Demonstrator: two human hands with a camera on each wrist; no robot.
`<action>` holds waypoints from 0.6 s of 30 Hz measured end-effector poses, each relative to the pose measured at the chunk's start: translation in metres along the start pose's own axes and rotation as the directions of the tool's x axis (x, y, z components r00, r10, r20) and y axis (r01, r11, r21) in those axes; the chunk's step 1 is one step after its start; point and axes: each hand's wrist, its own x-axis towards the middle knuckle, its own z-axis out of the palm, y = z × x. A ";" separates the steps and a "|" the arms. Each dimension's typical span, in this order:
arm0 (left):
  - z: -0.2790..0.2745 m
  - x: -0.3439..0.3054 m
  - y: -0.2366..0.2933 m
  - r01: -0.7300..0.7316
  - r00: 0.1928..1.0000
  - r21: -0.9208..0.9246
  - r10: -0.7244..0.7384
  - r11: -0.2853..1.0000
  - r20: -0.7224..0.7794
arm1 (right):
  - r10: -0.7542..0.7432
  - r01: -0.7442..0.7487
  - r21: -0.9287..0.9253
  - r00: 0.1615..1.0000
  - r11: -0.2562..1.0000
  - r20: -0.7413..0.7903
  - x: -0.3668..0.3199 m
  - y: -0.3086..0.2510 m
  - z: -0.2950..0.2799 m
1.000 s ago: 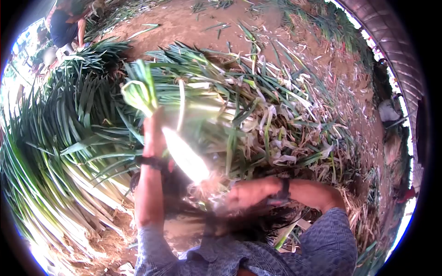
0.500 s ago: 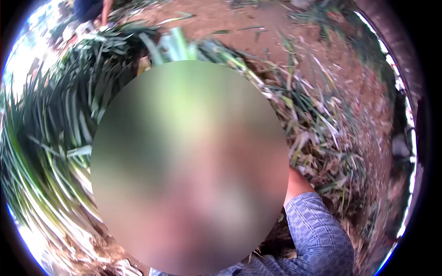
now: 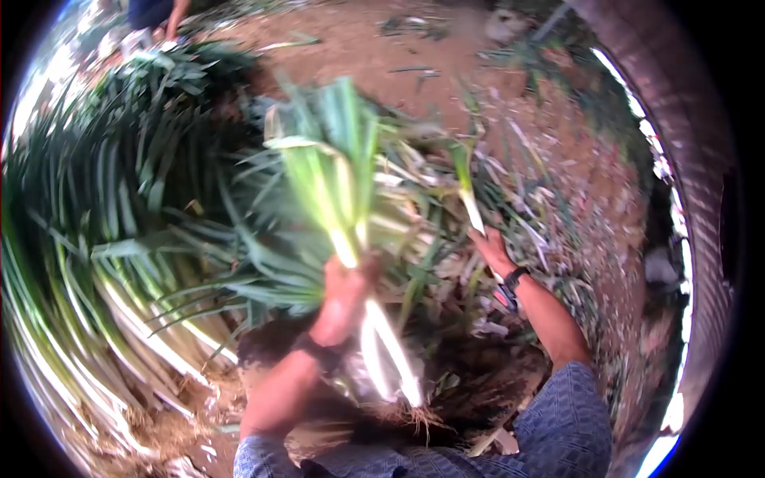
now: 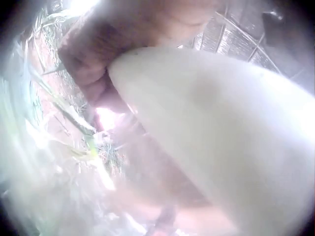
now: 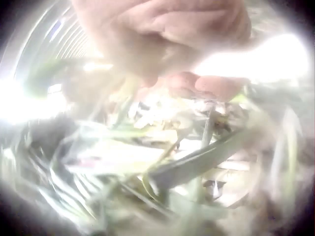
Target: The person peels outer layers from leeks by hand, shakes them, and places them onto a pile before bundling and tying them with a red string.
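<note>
Near the middle of the head view my left hand (image 3: 348,291) grips long green onions (image 3: 390,350) around their pale shanks. Their leaves fan upward, and two white shanks cross below the hand, with stringy roots (image 3: 418,416) at the lower end. Up close in the left wrist view, a thick white shank (image 4: 211,113) runs past the curled fingers. Farther right, my right hand (image 3: 494,248) holds a thinner green onion stalk (image 3: 470,203), its green end pointing up over the heap of trimmings. In the right wrist view the curled fingers (image 5: 216,86) show above blurred leaves.
Long green onions (image 3: 119,295) lie in a big pile at left, roots toward me. Loose leaves and peelings (image 3: 550,239) cover the ground to the right. Another person's arm (image 3: 177,17) shows at the upper left. A ribbed curved wall (image 3: 669,119) borders the right side.
A second ago my right hand was by the root end; now it is out to the right with a stalk. The left hand and its green onions have shifted rightward. The middle frame is blurred over.
</note>
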 end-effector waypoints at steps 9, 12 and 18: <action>0.017 -0.006 -0.120 0.299 0.948 -0.034 -0.293 0.954 0.121 | 0.056 -0.167 0.658 0.981 0.734 0.186 -0.104 -0.077 0.004; 0.011 -0.017 -0.151 0.257 0.922 -0.020 -0.239 0.966 0.305 | -0.065 -0.079 0.663 0.980 0.744 0.190 -0.135 -0.075 0.050; 0.003 -0.080 -0.179 0.331 0.901 -0.217 -0.239 0.918 0.362 | -0.019 -0.084 0.225 0.907 0.971 0.420 -0.207 -0.072 0.077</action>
